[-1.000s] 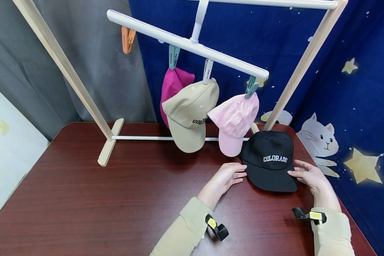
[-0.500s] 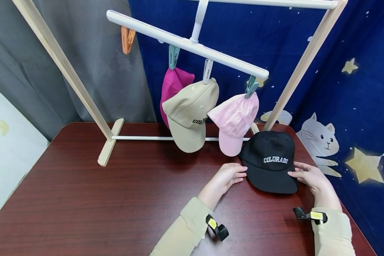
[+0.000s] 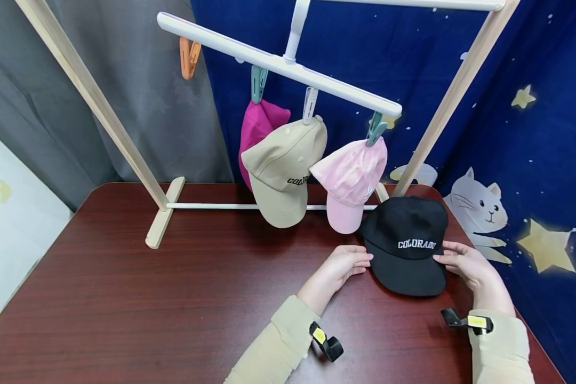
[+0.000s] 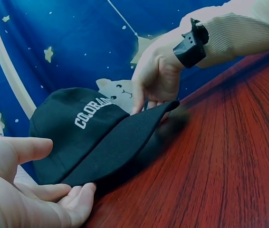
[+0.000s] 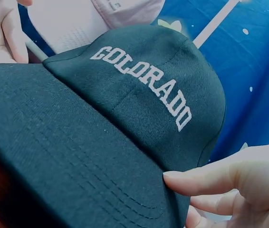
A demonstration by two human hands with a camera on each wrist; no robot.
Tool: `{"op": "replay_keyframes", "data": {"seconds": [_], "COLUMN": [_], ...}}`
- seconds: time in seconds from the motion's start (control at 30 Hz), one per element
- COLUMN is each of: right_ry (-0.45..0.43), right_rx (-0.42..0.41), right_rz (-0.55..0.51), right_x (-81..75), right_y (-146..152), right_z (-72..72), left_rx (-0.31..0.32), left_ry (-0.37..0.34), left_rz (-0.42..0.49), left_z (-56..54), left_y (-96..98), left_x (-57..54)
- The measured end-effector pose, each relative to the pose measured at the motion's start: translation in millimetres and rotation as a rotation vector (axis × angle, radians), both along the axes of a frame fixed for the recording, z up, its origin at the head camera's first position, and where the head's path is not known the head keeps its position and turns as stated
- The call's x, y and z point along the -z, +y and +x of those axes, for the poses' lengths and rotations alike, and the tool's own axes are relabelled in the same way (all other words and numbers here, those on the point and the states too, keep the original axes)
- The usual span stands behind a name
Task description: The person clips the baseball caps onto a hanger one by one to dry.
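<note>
A black baseball cap (image 3: 407,245) with white COLORADO lettering is held between both hands at the table's right side, brim facing the person. My right hand (image 3: 468,265) pinches the brim's right corner, thumb on top and fingers beneath, as the right wrist view shows. At the opposite corner my left hand (image 3: 343,266) grips the brim's edge, its fingers (image 4: 80,202) underneath and thumb above. In the left wrist view the brim's front is raised over the table. A pink cap (image 3: 350,184) hangs just behind, clipped by a green clothespin (image 3: 376,129).
A tilted white bar (image 3: 278,64) hangs from a wooden rack (image 3: 453,106). A beige cap (image 3: 288,165) and a magenta cap (image 3: 259,128) hang from it by clothespins. An orange clothespin (image 3: 189,58) hangs at its left end. The rack's foot (image 3: 165,213) stands on the table (image 3: 125,298).
The black cap has tipped slightly, its brim coming a little nearer the person and its crown shifting right. Both hands keep almost the same place. The camera view has shifted slightly.
</note>
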State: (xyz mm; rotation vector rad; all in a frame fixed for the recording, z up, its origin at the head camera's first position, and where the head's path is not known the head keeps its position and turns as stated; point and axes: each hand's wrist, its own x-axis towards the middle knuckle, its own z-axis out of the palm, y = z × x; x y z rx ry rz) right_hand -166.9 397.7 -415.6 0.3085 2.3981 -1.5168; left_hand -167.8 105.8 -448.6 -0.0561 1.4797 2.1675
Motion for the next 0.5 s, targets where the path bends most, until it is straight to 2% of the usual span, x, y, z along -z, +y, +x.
{"op": "replay_keyframes", "data": {"seconds": [0.5], "right_ry": [-0.005], "right_rx": [0.039], "right_rz": [-0.139], "right_x": [-0.8], "right_y": [5.4], "right_z": [0.9], "left_rx": [-0.002], "left_ry": [0.033], "left_rz": [-0.049], "left_z": [3.5], "left_y": [-0.5], "left_x": [-5.8]}}
